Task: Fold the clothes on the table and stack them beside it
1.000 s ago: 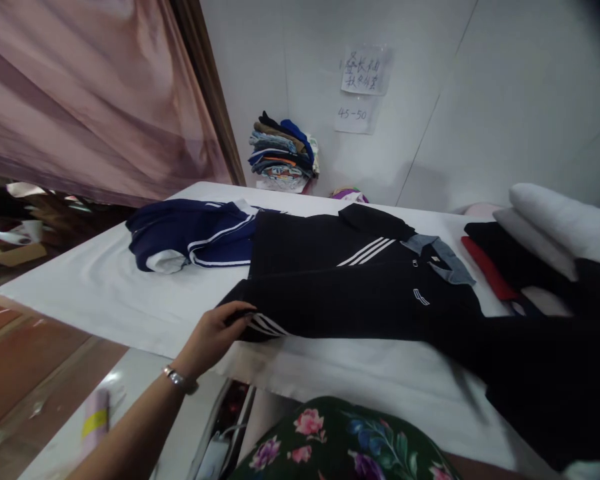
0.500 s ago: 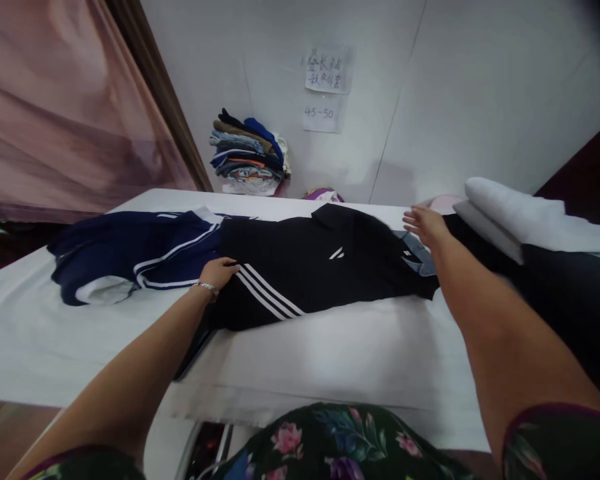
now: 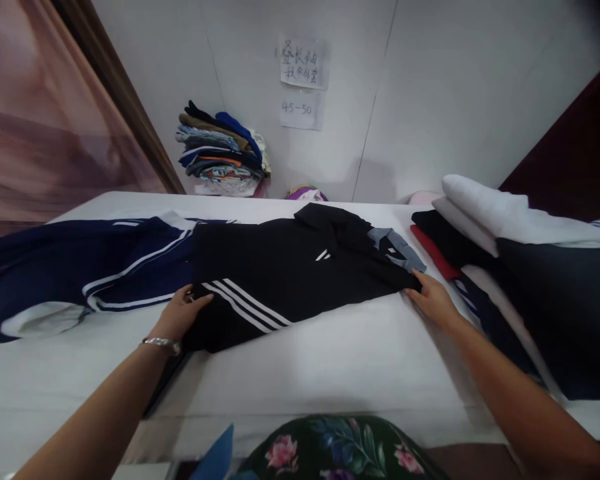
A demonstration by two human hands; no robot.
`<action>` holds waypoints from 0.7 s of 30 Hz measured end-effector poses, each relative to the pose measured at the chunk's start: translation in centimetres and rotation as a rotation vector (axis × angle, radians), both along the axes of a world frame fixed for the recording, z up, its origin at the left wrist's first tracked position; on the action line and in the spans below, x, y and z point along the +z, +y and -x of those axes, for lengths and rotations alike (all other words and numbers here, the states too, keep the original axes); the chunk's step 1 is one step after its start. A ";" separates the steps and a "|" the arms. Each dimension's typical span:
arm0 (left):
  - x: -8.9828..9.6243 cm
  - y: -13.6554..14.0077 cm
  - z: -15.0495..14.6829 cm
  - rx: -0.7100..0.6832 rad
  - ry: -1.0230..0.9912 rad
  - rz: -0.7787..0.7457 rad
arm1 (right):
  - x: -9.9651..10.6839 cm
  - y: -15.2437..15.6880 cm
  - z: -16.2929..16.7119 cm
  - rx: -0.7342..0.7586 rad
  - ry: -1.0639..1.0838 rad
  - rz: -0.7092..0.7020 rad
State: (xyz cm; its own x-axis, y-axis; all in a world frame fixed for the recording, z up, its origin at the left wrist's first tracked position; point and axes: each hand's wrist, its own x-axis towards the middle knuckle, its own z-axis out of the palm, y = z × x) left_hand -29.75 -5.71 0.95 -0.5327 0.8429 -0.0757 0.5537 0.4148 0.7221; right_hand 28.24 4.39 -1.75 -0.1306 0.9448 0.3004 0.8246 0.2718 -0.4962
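A black shirt (image 3: 260, 253) with three white diagonal stripes and a small white mark lies spread sideways across the white-covered table. At its left end, my left hand (image 3: 180, 313) has its thumb and fingers closed on the black edge. My right hand (image 3: 433, 300) pinches the near corner at the right end, just below a grey-blue collar (image 3: 405, 250); whether that collar belongs to the black shirt or a garment under it, I cannot tell. Partly under the shirt's left end is a navy garment (image 3: 125, 257) with white trim.
To the right stands a pile of folded clothes, with a white piece (image 3: 500, 213) on top and a red piece (image 3: 433, 250) lower down. Behind the table, another clothes stack (image 3: 225, 150) rests against the wall. Two handwritten papers (image 3: 304, 63) hang there. A pink curtain (image 3: 45, 107) is at the left.
My right hand has come down from above the table's far side onto the shirt's near right corner and closed. My left hand has shifted nearer along the left edge. The view has turned right.
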 end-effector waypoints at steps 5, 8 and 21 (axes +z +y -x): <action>0.0 -0.8 -1.2 0.113 0.046 0.081 | -0.2 2.2 -1.0 -0.067 0.282 0.107; 0.3 -0.4 -1.1 0.031 0.213 0.040 | 0.3 4.1 -2.0 -0.112 0.404 0.142; 0.9 -1.6 -1.7 -0.183 0.735 0.034 | -0.6 4.0 -3.4 -0.320 0.556 0.149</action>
State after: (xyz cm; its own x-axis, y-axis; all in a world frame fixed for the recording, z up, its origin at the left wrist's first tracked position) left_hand -28.02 -7.33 1.83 -0.3083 0.9261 0.2174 0.9496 0.2859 0.1286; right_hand 31.60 8.35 -2.31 0.3005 0.9480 0.1050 0.4631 -0.0487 -0.8850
